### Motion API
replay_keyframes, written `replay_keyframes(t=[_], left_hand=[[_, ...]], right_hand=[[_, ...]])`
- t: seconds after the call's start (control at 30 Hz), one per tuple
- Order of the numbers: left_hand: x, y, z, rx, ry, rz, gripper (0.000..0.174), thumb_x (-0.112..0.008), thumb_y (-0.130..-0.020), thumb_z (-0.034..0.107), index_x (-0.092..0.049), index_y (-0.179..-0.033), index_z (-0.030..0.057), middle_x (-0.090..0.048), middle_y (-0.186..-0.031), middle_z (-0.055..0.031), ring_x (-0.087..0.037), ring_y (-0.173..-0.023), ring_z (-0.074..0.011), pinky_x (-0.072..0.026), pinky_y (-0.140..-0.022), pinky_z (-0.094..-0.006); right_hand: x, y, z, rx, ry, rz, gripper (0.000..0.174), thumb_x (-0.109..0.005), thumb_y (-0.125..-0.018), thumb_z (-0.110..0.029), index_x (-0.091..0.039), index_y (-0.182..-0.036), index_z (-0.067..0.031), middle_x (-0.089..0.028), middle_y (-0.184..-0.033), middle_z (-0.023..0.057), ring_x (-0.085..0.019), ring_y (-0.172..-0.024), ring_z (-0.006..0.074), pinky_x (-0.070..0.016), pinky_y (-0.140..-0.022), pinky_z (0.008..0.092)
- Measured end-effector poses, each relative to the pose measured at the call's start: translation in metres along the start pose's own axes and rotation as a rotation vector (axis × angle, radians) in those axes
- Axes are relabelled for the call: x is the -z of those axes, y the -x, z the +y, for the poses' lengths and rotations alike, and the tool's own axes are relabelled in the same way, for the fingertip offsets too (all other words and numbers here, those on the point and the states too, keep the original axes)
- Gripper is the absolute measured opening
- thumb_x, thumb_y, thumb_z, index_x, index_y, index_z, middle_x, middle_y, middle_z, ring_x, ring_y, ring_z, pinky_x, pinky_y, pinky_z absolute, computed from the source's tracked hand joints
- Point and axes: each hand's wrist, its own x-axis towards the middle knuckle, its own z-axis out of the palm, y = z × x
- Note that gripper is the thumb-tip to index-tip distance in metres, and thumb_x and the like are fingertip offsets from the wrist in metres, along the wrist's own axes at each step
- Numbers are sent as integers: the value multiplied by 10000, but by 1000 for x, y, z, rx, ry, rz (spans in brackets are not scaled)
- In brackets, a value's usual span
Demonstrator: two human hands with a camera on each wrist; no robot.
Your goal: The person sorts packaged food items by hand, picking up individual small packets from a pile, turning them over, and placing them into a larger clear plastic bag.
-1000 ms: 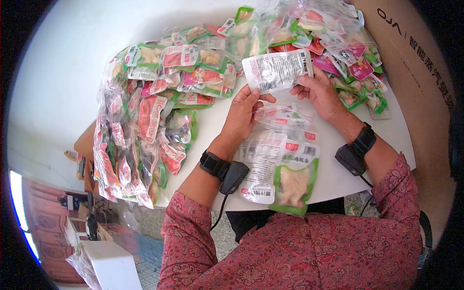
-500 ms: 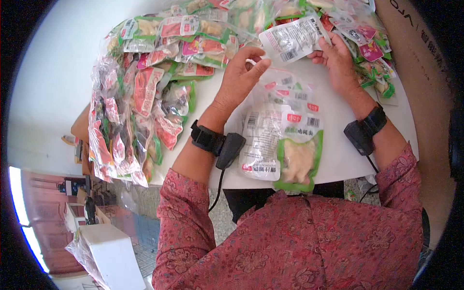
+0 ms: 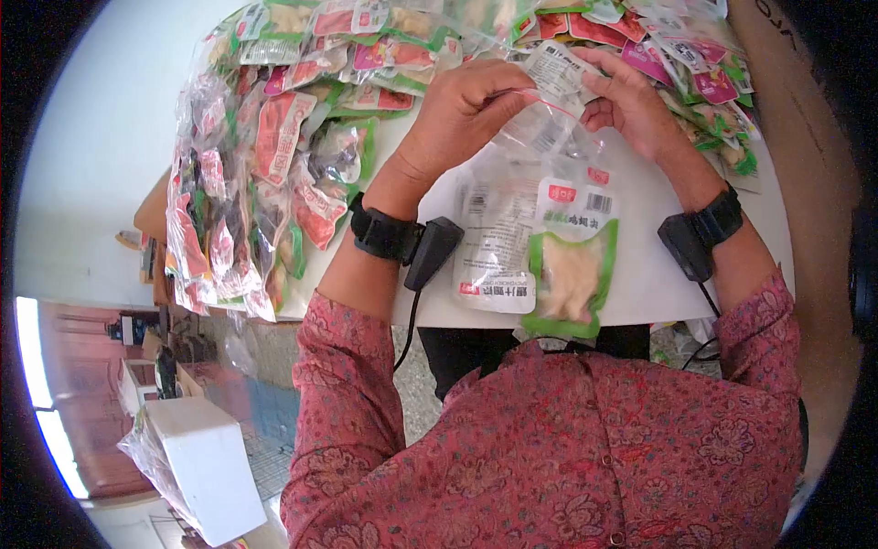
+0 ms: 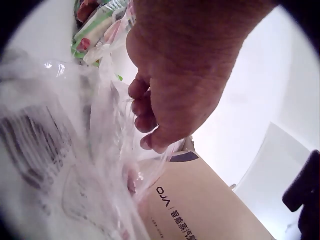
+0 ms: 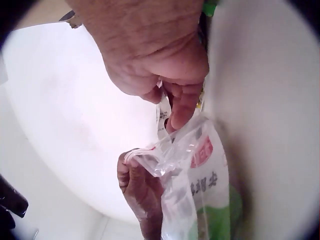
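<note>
My left hand (image 3: 462, 114) pinches the red-lined rim of a clear zip bag (image 3: 540, 137) and lifts its mouth off the white table. Between the fingers of my right hand (image 3: 631, 105) is a white printed pouch (image 3: 555, 69), held right at the bag's mouth. Lower in the bag lie a green-edged food pouch (image 3: 574, 274) with pale pieces showing, and a white printed pouch face (image 3: 498, 233) beside it. From the right wrist, the bag's clear film (image 5: 172, 165) hangs between both hands, and the held pouch is mostly hidden by fingers.
Bagged food pouches (image 3: 283, 137) are heaped along the table's left side, and more bags (image 3: 686, 64) lie at the back right. A large brown carton (image 4: 200, 200) stands beyond the table's right edge. The table's front edge (image 3: 421, 320) is close to my body.
My left hand has let go of the white pouch and taken the zip bag's rim, raising it. My right hand keeps the pouch, now lowered behind the bag's opening.
</note>
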Motion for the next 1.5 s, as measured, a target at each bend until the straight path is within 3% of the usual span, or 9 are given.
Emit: replay_keyframes(t=[0.17,0.5,0.57,0.77,0.93,1.13,1.33,1.4,1.5], left_hand=[[7,-4,-1,-21,-9,-39,126,-546,-854,116,-578,-871,-5,-579,-778,-27,-514,-709,-91,-416,-648,-221],[20,-35,11,47,26,-141,167,-540,-865,168,-602,-906,18,-566,-737,17,-486,-688,-52,-411,-633,-207],[19,-41,0,29,128,-144,208,-591,-800,217,-630,-937,67,-637,-788,-88,-581,-679,-139,-457,-658,-251],[10,-49,23,92,150,-97,173,-560,-809,186,-633,-922,77,-643,-766,-54,-579,-683,-105,-458,-649,-257],[-5,-52,28,26,113,-129,141,-534,-854,164,-612,-864,48,-563,-711,17,-485,-632,-65,-422,-590,-225],[-13,-43,35,82,151,-20,188,-512,-849,204,-588,-809,36,-537,-666,-4,-488,-615,-87,-419,-564,-246],[-10,-26,7,425,359,25,165,-529,-845,196,-584,-798,48,-512,-641,23,-453,-575,-56,-358,-509,-200],[-12,-21,2,499,439,37,159,-526,-849,194,-583,-794,57,-513,-642,28,-447,-571,-46,-348,-507,-188],[-13,-14,-4,554,634,-5,140,-514,-863,186,-584,-841,67,-515,-647,35,-411,-541,-26,-314,-482,-177]], right_hand=[[-12,8,-8,-95,-81,-194,416,-475,-875,-183,-387,-1271,-95,-573,-1011,80,-615,-724,150,-502,-580,254],[-31,10,-18,-113,61,-107,409,-492,-853,-177,-416,-1237,-61,-604,-928,67,-618,-733,145,-506,-598,264],[-35,12,-20,-145,84,-133,407,-507,-847,-192,-434,-1223,-55,-603,-920,68,-614,-721,141,-505,-594,261],[-36,10,-30,-217,435,-530,363,-548,-835,-254,-558,-1105,-11,-603,-890,56,-566,-670,112,-479,-634,243],[-34,12,-25,41,510,-891,364,-588,-813,-237,-573,-1099,-13,-602,-860,60,-567,-879,160,-471,-732,280],[-40,21,-28,-72,475,-787,323,-547,-849,-241,-580,-1085,-24,-586,-816,24,-524,-704,95,-445,-641,227],[-25,4,-3,79,333,-434,181,-525,-786,-87,-614,-927,-17,-590,-697,30,-552,-647,113,-462,-633,252],[-20,-3,-5,356,673,-170,164,-510,-785,-72,-603,-909,-17,-594,-691,72,-564,-642,122,-463,-616,270],[-12,-1,-12,373,708,8,147,-491,-791,-74,-596,-885,-32,-606,-710,100,-591,-647,168,-464,-607,298]])
